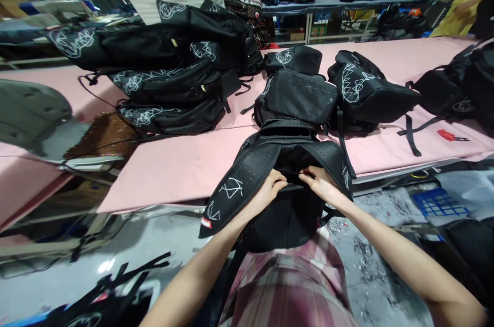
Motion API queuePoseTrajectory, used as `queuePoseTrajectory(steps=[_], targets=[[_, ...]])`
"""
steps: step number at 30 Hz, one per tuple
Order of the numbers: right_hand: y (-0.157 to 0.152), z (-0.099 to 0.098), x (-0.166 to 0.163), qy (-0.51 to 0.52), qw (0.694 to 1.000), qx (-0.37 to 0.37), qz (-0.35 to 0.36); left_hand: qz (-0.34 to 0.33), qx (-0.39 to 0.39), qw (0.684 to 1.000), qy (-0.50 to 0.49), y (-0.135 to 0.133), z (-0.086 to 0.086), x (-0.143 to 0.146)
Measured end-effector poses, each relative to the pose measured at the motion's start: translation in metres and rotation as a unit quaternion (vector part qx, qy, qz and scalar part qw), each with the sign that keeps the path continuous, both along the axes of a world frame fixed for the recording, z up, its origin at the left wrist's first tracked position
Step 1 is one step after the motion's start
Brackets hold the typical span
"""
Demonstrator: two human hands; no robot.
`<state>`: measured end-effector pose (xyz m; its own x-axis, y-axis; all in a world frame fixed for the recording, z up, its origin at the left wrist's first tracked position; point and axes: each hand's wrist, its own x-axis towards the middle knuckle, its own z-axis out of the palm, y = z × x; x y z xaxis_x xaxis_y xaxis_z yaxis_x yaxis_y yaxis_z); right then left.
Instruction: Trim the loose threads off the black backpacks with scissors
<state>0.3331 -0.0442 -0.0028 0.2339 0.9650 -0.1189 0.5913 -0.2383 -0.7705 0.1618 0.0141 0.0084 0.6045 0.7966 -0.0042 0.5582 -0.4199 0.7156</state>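
Note:
A black backpack (285, 219) with white scribble prints on its shoulder straps hangs over the table edge against my body. Both hands reach between the straps at its back panel. My left hand (273, 183) pinches the edge of an opening there, fingers closed. My right hand (317, 182) is closed in a pinch on the same edge, a little to the right. A thin line, perhaps a zipper or thread, runs between the two hands; it is too small to make out. The inside of the opening is dark.
Black backpacks (162, 85) are stacked on the pink table (173, 173) at left. More bags (297, 95) lie just beyond my hands and at right. Red-handled snippers (446, 135) lie at right. A chair (34, 116) stands left, a blue basket (440, 201) right. A person in yellow (459, 11) is far right.

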Motion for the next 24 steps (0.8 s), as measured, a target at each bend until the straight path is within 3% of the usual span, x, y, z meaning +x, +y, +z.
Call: queuePoseTrajectory(steps=[4,9,11,13,15,17,19,20,22,24], targets=[[0.0,-0.007,0.001,0.005,1.0,0.022,-0.012,-0.034,-0.039,0.99,0.131,0.001,0.003,0.009],[-0.001,-0.018,0.005,0.015,0.998,0.056,-0.018,-0.1,0.049,0.985,0.132,0.001,-0.01,0.013],[0.0,-0.023,0.009,0.043,0.996,0.073,-0.021,-0.119,0.063,0.987,0.088,0.001,-0.01,0.009],[0.001,-0.027,0.013,0.083,0.991,0.097,-0.026,-0.118,0.048,0.992,-0.015,0.002,-0.004,0.0],[0.002,-0.028,0.017,0.113,0.986,0.12,-0.036,-0.11,-0.003,0.986,-0.128,0.002,0.004,-0.013],[0.002,-0.027,0.019,0.128,0.98,0.146,-0.042,-0.148,-0.079,0.971,-0.169,0.001,0.005,-0.028],[0.0,-0.024,0.019,0.142,0.975,0.166,-0.025,-0.2,-0.112,0.965,-0.124,-0.001,-0.006,-0.042],[-0.002,-0.022,0.017,0.152,0.973,0.171,-0.011,-0.194,-0.091,0.973,-0.082,-0.002,-0.017,-0.048],[-0.007,-0.019,0.014,0.18,0.969,0.167,0.02,-0.128,0.009,0.992,0.015,0.0,-0.044,-0.056],[-0.016,-0.019,0.01,0.219,0.963,0.154,0.032,-0.079,0.117,0.985,0.094,0.008,-0.074,-0.058]])
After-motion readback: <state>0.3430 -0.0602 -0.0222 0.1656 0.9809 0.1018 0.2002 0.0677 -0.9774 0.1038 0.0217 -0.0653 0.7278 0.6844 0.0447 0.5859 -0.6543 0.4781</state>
